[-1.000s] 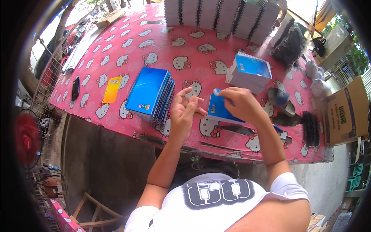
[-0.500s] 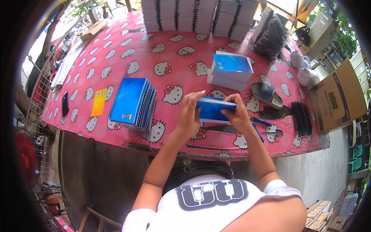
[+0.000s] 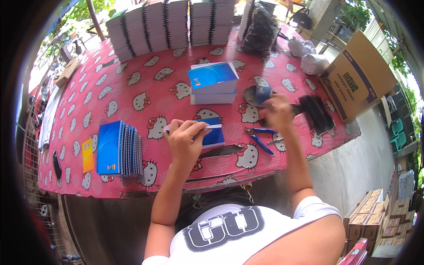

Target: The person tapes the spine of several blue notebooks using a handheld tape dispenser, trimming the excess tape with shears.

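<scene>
A blue-covered notepad (image 3: 213, 137) lies on the pink table, and my left hand (image 3: 185, 138) grips its left side with fingers over the top. My right hand (image 3: 279, 111) hangs apart from it, smeared by motion, between a grey slipper-like thing with a blue band (image 3: 257, 94) and a bundle of black plastic spiral coils (image 3: 316, 115). Whether its fingers hold anything does not show. Blue-handled pliers (image 3: 262, 139) rest to the right of the notepad. A dark flat strip (image 3: 225, 151) lies near the table edge.
Left stands a row of blue spiral notebooks (image 3: 115, 148), beside a yellow notebook (image 3: 88, 155) and a phone (image 3: 57, 164). A blue-covered stack (image 3: 213, 84) sits farther back. Tall notebook stacks (image 3: 154, 28) line the far edge. At right are white bundles (image 3: 314, 64) and a cardboard box (image 3: 353, 84).
My right hand has let go of the notepad and moved right toward the coils. My left hand still holds the notepad, now lower on the table. The whole view has shifted.
</scene>
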`<act>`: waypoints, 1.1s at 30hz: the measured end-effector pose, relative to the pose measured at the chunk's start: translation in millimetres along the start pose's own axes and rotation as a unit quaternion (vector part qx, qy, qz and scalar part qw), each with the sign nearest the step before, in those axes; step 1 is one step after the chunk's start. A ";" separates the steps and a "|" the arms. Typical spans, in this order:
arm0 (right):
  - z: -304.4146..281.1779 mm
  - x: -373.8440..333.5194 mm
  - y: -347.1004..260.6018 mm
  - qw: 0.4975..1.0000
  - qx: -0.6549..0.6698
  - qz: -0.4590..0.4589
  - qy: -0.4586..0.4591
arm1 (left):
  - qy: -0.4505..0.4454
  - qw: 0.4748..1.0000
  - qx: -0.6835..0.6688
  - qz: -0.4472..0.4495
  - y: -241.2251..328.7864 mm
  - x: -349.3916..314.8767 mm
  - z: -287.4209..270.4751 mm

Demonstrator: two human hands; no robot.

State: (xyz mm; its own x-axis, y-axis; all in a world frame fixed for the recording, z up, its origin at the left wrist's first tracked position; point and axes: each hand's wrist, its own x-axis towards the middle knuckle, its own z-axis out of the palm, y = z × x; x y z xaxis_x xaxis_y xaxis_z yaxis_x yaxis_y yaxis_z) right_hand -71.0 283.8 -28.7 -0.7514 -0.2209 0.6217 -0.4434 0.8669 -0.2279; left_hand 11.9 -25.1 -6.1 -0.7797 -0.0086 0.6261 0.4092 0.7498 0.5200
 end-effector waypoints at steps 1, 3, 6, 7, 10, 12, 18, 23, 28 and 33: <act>-12.1 -5.6 56.4 0.980 -0.125 0.151 -0.028 | -0.016 1.000 -0.018 0.003 0.2 4.2 3.5; -34.3 -21.4 119.5 0.933 -0.203 0.287 -0.070 | -0.046 0.998 -0.041 0.000 -2.4 7.5 5.4; -42.7 -35.1 148.7 0.913 -0.187 0.336 -0.137 | -0.050 0.997 -0.064 -0.001 -9.4 7.2 9.2; -44.8 -38.0 157.0 0.906 -0.183 0.347 -0.158 | -0.052 0.997 -0.059 0.002 -7.9 9.1 8.2; -46.5 -24.3 136.9 0.959 -0.162 0.231 -0.002 | -0.058 0.997 -0.042 -0.017 -0.7 8.6 2.5; -40.3 -5.1 71.6 0.988 -0.117 0.074 0.074 | -0.030 0.998 -0.047 -0.011 7.2 10.0 1.3; -18.0 -0.6 -108.6 0.939 0.333 0.013 -0.085 | 0.002 0.996 -0.086 -0.019 -0.1 3.6 11.9; -15.2 11.2 -115.6 0.940 0.337 0.017 -0.056 | 0.002 0.998 -0.064 -0.003 1.9 2.8 9.8; -13.0 16.6 -108.7 0.893 0.422 0.006 -0.158 | 0.013 0.998 -0.058 -0.004 5.2 2.6 8.7; -15.8 19.6 -111.6 0.863 0.438 0.100 -0.232 | 0.025 0.998 -0.060 -0.009 6.7 1.5 11.3</act>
State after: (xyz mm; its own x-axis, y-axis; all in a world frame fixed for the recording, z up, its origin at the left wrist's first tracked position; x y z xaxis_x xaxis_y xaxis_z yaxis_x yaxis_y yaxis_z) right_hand -28.5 189.8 20.8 -0.8805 -0.4370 0.1836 -0.3279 0.2820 -0.9016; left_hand 8.1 -12.6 -8.3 -0.7638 -0.0561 0.6430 0.4518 0.6650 0.5947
